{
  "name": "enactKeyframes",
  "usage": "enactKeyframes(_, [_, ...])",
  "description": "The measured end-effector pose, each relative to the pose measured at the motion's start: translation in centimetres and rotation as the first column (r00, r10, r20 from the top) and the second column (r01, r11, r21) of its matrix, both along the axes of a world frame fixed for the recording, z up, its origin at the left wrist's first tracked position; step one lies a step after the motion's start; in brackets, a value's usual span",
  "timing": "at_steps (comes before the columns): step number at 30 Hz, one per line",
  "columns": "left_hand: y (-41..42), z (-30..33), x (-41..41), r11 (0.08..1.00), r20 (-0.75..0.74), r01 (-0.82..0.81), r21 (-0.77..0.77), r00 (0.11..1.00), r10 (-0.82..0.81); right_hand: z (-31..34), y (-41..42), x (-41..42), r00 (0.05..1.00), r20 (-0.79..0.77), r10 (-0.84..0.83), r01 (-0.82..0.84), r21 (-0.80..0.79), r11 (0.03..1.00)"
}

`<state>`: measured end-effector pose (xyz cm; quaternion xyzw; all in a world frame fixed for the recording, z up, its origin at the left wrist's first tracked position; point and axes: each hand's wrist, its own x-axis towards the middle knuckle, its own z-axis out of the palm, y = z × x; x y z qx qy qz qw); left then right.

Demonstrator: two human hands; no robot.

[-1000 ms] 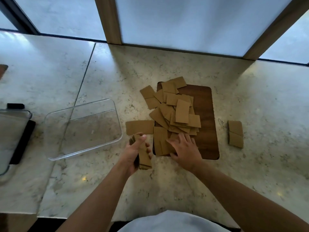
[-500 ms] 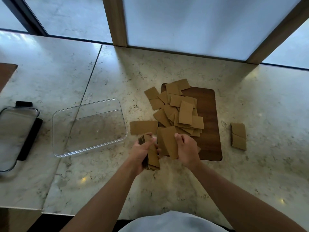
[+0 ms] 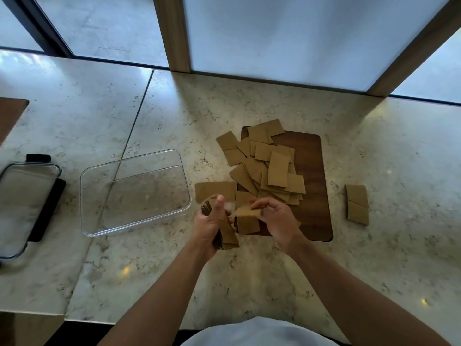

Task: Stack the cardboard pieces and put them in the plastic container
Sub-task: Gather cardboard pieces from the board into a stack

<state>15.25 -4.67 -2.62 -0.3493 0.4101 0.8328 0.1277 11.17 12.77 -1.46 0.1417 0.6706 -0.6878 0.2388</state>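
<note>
Left hand (image 3: pixel 212 227) grips the stack (image 3: pixel 225 233) (held edge-up), right hand (image 3: pixel 275 218) pinches one piece (image 3: pixel 248 211); a careless push could fan it out.

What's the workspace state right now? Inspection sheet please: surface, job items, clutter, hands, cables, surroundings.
Surface: pale marble counter with a seam running past the container.
Job's things: clear plastic container holds no cardboard yet; loose cardboard pile lies partly on the wooden board; two pieces lie apart to the right; one piece lies flat beside the board.
Clutter: container lid with black clips at far left.
Hands: left hand grips a stack of pieces; right hand pinches a single piece beside the stack.
Cables: nothing seen.
Surroundings: frosted window panels with wooden posts behind the counter.
</note>
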Motion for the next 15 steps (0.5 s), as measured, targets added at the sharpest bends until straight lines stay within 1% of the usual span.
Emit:
enactKeyframes(2, [-0.2,0.1,0.0,0.997,0.017,0.001,0.071,1.0,-0.002,0.4,-0.2,-0.4,0.998,0.012,-0.06,0.061,-0.101,0.993])
enactKeyframes(3, [-0.2,0.0,0.0,0.995,0.013,0.021,0.095,1.0,-0.023,0.3,-0.3,-0.5,0.999,0.001,-0.05,0.05,-0.118,0.992])
enactKeyframes(5, [-0.3,0.0,0.0,0.991,0.013,0.083,0.108,0.996,-0.085,0.2,-0.3,-0.4,1.0,-0.019,0.012,-0.013,-0.08,0.997])
enactKeyframes(8, [-0.2,-0.1,-0.1,0.988,0.058,0.136,0.072,0.988,-0.141,0.3,-0.4,-0.3,0.998,0.016,0.064,-0.064,-0.017,0.998])
enactKeyframes(10, [-0.2,-0.2,-0.2,0.987,0.07,0.157,0.035,0.985,-0.159,-0.3,-0.2,-0.5,0.996,0.086,0.038,-0.04,0.019,0.999])
enactKeyframes(12, [-0.3,-0.8,-0.3,0.985,0.091,0.173,-0.018,0.981,-0.17,-0.9,0.1,-0.4,0.993,0.122,0.003,-0.004,0.002,1.0])
enactKeyframes(14, [-0.3,-1.2,-0.5,0.985,0.087,0.162,-0.052,0.984,-0.157,-1.3,0.5,0.1,0.997,0.074,0.01,-0.01,0.001,1.0])
enactKeyframes(15, [-0.2,-1.4,-0.5,0.988,0.075,0.149,-0.051,0.987,-0.145,-1.5,0.8,0.4,0.999,0.046,0.004,-0.002,-0.039,0.999])
